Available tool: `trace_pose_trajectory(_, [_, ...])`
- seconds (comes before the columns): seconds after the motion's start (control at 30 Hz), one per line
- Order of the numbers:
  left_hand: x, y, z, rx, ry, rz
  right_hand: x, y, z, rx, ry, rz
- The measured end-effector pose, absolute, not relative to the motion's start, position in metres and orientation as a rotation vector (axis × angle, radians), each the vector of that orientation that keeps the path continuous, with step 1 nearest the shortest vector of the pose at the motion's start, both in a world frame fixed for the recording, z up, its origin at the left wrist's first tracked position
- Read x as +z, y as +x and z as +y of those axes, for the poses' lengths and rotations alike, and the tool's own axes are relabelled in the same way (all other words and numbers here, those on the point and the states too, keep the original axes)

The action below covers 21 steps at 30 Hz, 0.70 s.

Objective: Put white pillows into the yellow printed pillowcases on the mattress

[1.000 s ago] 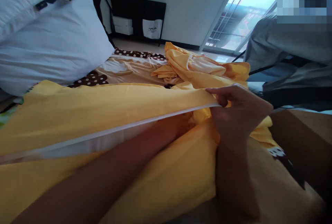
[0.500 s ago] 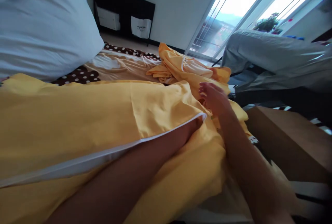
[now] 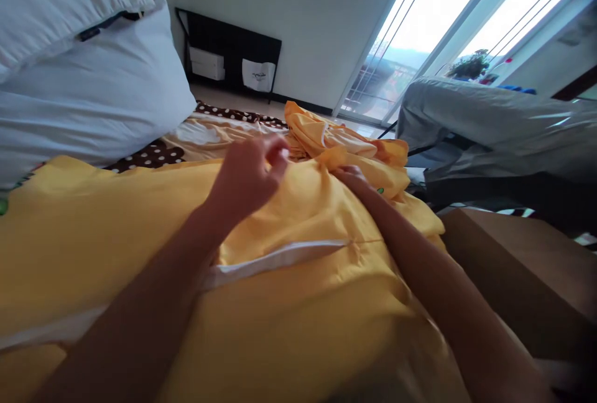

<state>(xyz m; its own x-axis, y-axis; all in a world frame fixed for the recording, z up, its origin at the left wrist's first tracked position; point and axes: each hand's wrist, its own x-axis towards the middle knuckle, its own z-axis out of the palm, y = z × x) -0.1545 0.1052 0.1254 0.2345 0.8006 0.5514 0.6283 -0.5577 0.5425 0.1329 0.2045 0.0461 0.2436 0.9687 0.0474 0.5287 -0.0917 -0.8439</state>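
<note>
A yellow duvet cover (image 3: 280,322) with a long white-edged opening (image 3: 284,255) is spread over the bed in front of me. My left hand (image 3: 252,170) is out of the opening and raised above the cloth, fingers loosely curled, thumb apart, nothing seen in it. At the cover's far right part, my right hand (image 3: 352,178) is closed on a bunched fold of the yellow cloth; its fingertips are partly hidden by the fabric. Beyond it lies a crumpled heap of orange-yellow cloth (image 3: 345,135).
White pillows (image 3: 107,98) are piled at the left on a brown polka-dot sheet (image 3: 152,155). A cardboard box (image 3: 517,260) stands close by my right arm. Behind it is a grey-covered object (image 3: 489,114) near the window (image 3: 396,61). A black rack (image 3: 233,42) stands against the wall.
My left hand has come out of the cover's opening and risen above the cloth. My right hand has moved slightly left and down onto the fabric and closed on it.
</note>
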Motion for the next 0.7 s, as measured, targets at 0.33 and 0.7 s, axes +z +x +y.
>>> trace_pose_trajectory(0.33, [0.101, -0.229, 0.163, 0.236, 2.303, 1.872, 0.076, 0.149, 0.177, 0.652, -1.568, -1.210])
trace_pose_trajectory(0.7, [0.151, -0.251, 0.125, 0.519, 2.464, 2.160, 0.088, 0.165, 0.160, 0.678, -1.394, -1.369])
